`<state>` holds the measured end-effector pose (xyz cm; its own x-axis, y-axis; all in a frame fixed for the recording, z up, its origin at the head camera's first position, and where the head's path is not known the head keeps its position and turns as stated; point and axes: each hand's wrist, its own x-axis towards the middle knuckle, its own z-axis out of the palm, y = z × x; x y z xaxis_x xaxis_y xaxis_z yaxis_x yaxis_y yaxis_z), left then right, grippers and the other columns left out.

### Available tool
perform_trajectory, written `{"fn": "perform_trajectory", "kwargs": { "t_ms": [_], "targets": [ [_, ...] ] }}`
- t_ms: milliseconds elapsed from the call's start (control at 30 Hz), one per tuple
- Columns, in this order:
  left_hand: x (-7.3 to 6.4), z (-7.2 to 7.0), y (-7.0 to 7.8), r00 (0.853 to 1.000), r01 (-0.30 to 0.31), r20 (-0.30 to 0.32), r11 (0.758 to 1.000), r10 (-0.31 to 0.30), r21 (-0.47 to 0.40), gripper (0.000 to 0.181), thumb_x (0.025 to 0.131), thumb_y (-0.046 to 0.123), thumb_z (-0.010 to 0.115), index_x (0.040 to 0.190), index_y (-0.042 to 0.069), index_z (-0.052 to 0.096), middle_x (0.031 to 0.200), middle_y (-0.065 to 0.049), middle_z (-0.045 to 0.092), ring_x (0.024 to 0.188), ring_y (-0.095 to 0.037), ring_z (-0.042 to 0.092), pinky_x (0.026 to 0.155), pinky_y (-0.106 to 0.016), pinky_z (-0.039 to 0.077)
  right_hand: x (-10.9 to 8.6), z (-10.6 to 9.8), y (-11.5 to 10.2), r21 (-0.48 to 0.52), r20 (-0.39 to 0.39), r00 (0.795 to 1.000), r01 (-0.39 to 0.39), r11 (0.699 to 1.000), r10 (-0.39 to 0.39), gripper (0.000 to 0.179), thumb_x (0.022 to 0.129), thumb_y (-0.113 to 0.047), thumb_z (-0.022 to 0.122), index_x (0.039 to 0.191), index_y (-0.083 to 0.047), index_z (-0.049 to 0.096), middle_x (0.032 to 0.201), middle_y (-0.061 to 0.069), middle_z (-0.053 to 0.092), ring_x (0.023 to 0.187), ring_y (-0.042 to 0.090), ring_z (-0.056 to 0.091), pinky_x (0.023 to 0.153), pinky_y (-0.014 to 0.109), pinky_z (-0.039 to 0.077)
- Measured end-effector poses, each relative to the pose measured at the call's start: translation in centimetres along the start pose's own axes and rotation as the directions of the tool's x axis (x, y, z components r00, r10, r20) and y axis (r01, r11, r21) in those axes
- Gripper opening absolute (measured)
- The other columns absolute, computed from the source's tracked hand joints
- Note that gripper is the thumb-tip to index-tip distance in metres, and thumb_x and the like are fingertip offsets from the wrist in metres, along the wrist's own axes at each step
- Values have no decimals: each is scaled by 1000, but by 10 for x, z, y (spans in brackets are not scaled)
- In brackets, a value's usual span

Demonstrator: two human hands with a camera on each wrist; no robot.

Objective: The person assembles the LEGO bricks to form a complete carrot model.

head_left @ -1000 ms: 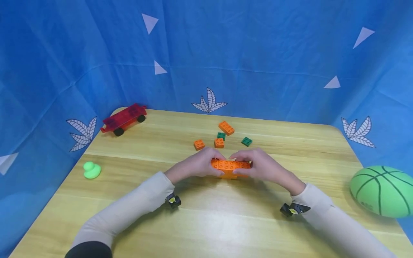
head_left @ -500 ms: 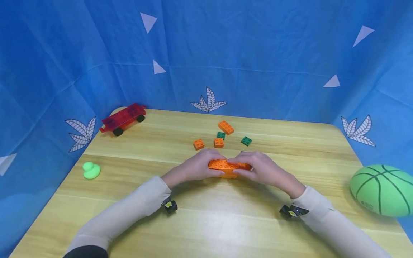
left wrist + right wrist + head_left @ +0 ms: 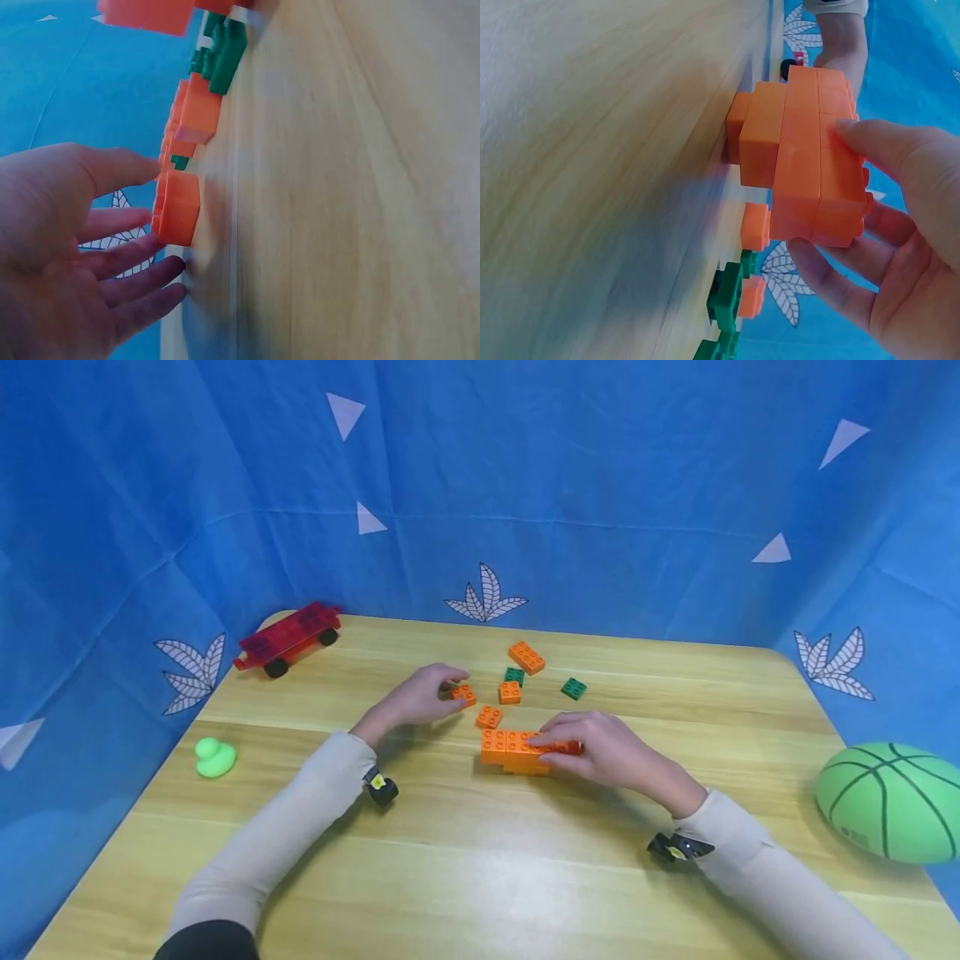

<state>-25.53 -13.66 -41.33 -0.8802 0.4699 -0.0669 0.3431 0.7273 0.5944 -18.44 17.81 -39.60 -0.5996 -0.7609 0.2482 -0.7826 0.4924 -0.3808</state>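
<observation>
My right hand [image 3: 603, 747] holds the right end of a built stack of orange toy bricks [image 3: 510, 747] on the table. In the right wrist view, the thumb presses the stack's side and the fingers curl round its end. The stack [image 3: 802, 157] is wider at the top and steps inward below. Farther left and back, my left hand [image 3: 423, 695] reaches round a small orange brick [image 3: 465, 695], with thumb and fingers on either side. Its fingers look spread and relaxed in the left wrist view, close to that brick [image 3: 180, 210]; firm contact cannot be made out.
Around them lie loose orange bricks [image 3: 489, 717], including a longer one [image 3: 527, 657], and green bricks [image 3: 573, 688]. A red toy car [image 3: 291, 637] and a green duck [image 3: 214, 757] stand at the left. A green ball [image 3: 888, 803] sits at the right edge.
My left hand has left the orange stack and moved back and left to a small orange brick. Another small brick is now uncovered. The right hand stays on the stack.
</observation>
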Motion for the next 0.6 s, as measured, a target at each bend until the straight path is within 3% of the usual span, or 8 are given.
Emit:
{"fn": "perform_trajectory", "kwargs": {
  "t_ms": [100, 267, 433, 600],
  "targets": [
    [1, 4, -1, 1000, 25, 18, 999, -25, 40, 64, 96, 25, 73, 150, 3, 49, 146, -17, 57, 131, -33, 58, 115, -48, 46, 1, -1, -1, 9, 27, 1000, -15, 1000, 14, 27, 93, -22, 77, 120, -21, 78, 111, -3, 78, 77, 4, 67, 67, 23, 55],
    [8, 10, 3, 999, 31, 24, 994, -34, 107, 61, 95, 26, 74, 148, 2, 53, 145, -17, 60, 135, -33, 56, 116, -47, 44, 1, -2, 0, -3, 42, 999, -19, 1000, 19, 25, 93, -22, 77, 118, -21, 79, 111, -3, 78, 88, 8, 72, 75, 26, 59],
    [13, 12, 3, 998, 55, 9, 994, -56, 99, 54, 94, 22, 75, 142, 2, 60, 140, -16, 64, 130, -32, 59, 113, -46, 47, 2, -3, 1, -16, 28, 1000, 0, 1000, 1, 23, 92, -24, 78, 115, -21, 79, 109, -4, 78, 90, 10, 73, 76, 26, 59],
    [14, 11, 2, 999, 38, 19, 996, -40, 84, 49, 94, 22, 75, 138, 3, 63, 136, -15, 66, 122, -29, 62, 108, -45, 50, 4, -4, 1, -26, 15, 1000, 21, 999, -21, 20, 92, -27, 78, 111, -21, 80, 105, -5, 78, 88, 8, 73, 77, 28, 60]
  ]
}}
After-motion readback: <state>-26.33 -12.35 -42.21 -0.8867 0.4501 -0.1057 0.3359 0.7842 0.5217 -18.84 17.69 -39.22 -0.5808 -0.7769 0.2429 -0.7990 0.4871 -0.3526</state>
